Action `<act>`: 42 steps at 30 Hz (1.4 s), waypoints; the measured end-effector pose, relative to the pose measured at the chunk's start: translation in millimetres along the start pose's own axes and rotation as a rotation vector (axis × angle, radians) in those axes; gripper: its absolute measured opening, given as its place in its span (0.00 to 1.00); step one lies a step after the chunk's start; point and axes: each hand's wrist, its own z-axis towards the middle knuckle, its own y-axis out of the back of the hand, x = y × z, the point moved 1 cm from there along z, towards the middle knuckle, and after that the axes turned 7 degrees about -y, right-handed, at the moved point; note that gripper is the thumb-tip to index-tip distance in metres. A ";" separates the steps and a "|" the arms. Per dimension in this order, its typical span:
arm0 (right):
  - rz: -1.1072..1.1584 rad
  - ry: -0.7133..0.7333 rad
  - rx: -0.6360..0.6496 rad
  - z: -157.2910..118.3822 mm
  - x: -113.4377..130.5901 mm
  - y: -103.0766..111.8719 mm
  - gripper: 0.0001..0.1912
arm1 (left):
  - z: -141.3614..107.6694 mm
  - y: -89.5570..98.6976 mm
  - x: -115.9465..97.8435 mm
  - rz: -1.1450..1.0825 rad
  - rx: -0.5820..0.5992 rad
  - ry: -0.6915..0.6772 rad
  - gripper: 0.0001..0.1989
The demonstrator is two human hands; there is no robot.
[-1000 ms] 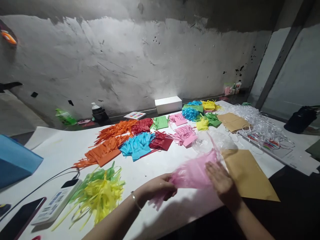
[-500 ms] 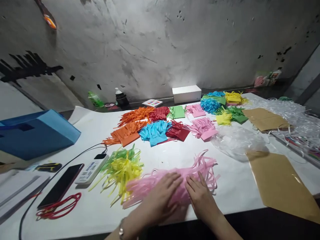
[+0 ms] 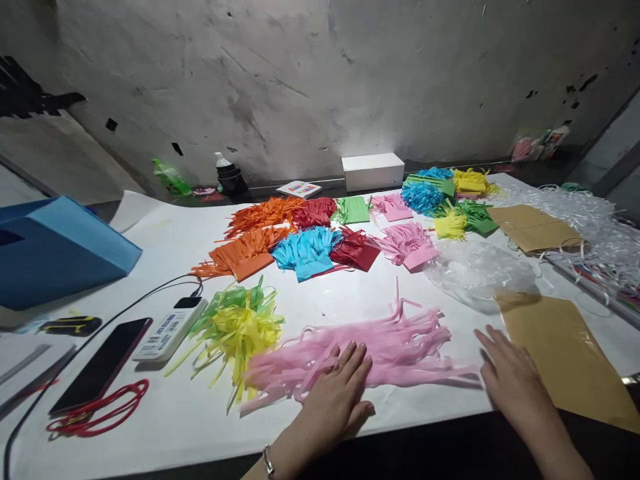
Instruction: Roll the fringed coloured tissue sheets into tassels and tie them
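Note:
Pink paper strips (image 3: 390, 347) lie in a long loose bundle across the white-covered table, with one thin strand sticking up. My left hand (image 3: 337, 393) rests flat on the front of this bundle, fingers stretched out. Off its right end, my right hand (image 3: 515, 383) is spread over the table, beside a brown paper envelope (image 3: 555, 347). The tips of a few longer pink strips reach its thumb side; whether it touches them I cannot tell. Yellow strips (image 3: 245, 333) and green strips (image 3: 225, 303) adjoin the bundle's left end.
Behind lie fringed paper pieces: orange (image 3: 245, 253), light blue (image 3: 307, 253), dark red (image 3: 355, 250) and pink (image 3: 407, 245). A clear plastic bag (image 3: 475, 273) sits at right. At left are a phone (image 3: 103, 367), a power bank (image 3: 170, 330), a red cord (image 3: 115, 407) and a blue folder (image 3: 70, 253).
My right hand has moved right, off the pink bundle to beside the envelope. Several pink strips now extend further right. My left hand stays on the bundle, now lying flatter.

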 end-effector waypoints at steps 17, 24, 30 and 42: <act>0.116 0.293 0.323 -14.6 140.1 -47.8 0.26 | -66.1 22.2 74.5 0.259 -0.279 0.374 0.20; 0.136 0.322 0.241 -16.5 139.2 -48.4 0.25 | -37.9 48.2 20.6 0.107 -0.475 0.053 0.19; 0.277 0.335 0.239 -10.1 119.2 -37.0 0.22 | -2.1 24.8 -1.4 -0.156 -0.233 -0.086 0.09; 0.604 0.560 0.190 -11.4 140.4 -4.7 0.09 | -11.4 18.0 4.5 -0.329 -0.334 -0.055 0.07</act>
